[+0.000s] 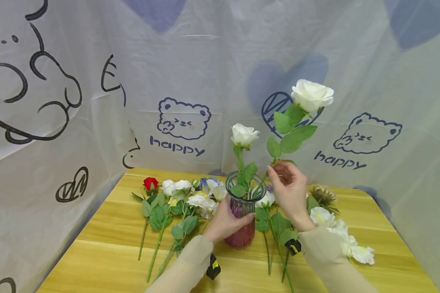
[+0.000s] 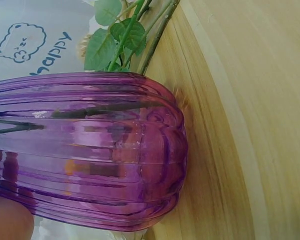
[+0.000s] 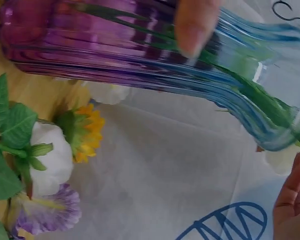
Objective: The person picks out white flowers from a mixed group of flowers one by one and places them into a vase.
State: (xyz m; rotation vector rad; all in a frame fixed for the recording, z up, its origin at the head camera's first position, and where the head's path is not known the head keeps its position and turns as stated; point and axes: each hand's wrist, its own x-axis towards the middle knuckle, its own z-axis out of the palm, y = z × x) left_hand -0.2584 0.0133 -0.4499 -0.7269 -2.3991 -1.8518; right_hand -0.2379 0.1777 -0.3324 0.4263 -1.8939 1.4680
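Note:
A ribbed glass vase [image 1: 240,238], pink-purple below and bluish at its flared rim, stands upright on the table. My left hand [image 1: 223,223] grips it round the body, thumb across the near side. One white rose [image 1: 244,135] stands in the vase, its leaves at the rim. My right hand [image 1: 290,189] pinches the stem of a second, larger white rose [image 1: 312,96], just right of the vase mouth. That rose leans up to the right, its stem passing into the mouth. Green stems [image 3: 262,97] show through the glass in the right wrist view.
On the wooden table [image 1: 106,248], a red rose [image 1: 150,183] and several white and blue flowers lie left of the vase. To its right are more stems, white blooms [image 1: 339,232] and a brownish flower [image 1: 322,196]. A sunflower [image 3: 85,134] shows behind. A printed cloth [image 1: 220,81] hangs around the table.

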